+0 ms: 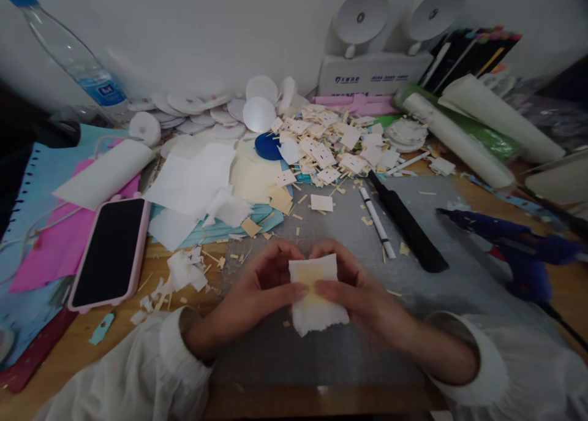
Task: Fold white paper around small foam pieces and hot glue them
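Between both hands, above the grey cutting mat (257,360), is a small piece of white tissue-like paper (316,314) with a torn lower edge. A yellowish patch shows through its middle. My left hand (271,280) pinches its left side, thumb on the front and fingers behind. My right hand (358,292) grips the right side the same way, its thumb close to the other. What the fingers touch behind the paper is hidden. Beyond the hands lie a small cream paper card (321,203) and a pile of cards with drawn faces (326,151).
Right of the mat's middle lie a white pen (377,222), a black sheathed blade-like tool (407,225) and a blue glue gun (509,237). At left are a phone (110,252), paper scraps (186,271) and white sheets (193,176). A water bottle (78,53) stands behind.
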Demonstrator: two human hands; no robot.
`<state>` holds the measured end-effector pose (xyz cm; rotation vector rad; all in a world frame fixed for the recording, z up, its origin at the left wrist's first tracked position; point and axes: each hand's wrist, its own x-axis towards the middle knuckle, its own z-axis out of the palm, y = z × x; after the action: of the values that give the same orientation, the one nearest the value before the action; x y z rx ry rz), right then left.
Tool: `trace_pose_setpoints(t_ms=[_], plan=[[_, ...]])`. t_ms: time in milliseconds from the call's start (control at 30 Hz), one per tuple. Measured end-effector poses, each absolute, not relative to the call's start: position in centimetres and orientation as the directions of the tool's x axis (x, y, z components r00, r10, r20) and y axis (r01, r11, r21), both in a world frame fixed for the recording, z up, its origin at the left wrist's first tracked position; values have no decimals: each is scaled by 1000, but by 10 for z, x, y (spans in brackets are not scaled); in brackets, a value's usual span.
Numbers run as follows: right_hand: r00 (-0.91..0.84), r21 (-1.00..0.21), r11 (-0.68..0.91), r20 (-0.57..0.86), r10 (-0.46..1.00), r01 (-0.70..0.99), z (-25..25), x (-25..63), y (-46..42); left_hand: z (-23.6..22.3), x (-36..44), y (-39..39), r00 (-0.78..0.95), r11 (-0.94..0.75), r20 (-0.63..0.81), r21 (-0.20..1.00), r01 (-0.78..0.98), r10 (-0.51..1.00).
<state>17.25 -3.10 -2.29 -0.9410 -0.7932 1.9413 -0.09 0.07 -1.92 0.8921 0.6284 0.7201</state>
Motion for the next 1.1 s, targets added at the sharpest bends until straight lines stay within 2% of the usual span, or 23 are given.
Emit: trace_pose_setpoints(t_ms=[200,467,633,833,900,1033,1100], plan=[[-441,-762,-502,-317,840,-409,-22,174,-31,-17,-2,1,624,425,-174,861,-278,762],[-479,-784,-495,-293,827,-375,-21,173,-32,-19,-3,0,652,450,-184,852,-267,736],[-466,-833,-431,-246,850,-346,-20,173,-31,-22,-4,0,660,444,-172,855,-268,731],[-426,-909,-305,-165,889,-284,-19,172,-30,-19,-3,-2,654,347,-64,884,-313,754],[-401,-938,-235,-119,908,-254,-21,171,-31,-17,-1,-4,627,291,-70,921,-258,776],[-331,-990,-40,8,944,-138,-24,169,-35,-14,-1,-5,556,176,-131,984,-28,821],[-335,-992,-27,15,942,-121,-23,168,-35,-14,-2,-5,531,144,-157,987,66,833]])
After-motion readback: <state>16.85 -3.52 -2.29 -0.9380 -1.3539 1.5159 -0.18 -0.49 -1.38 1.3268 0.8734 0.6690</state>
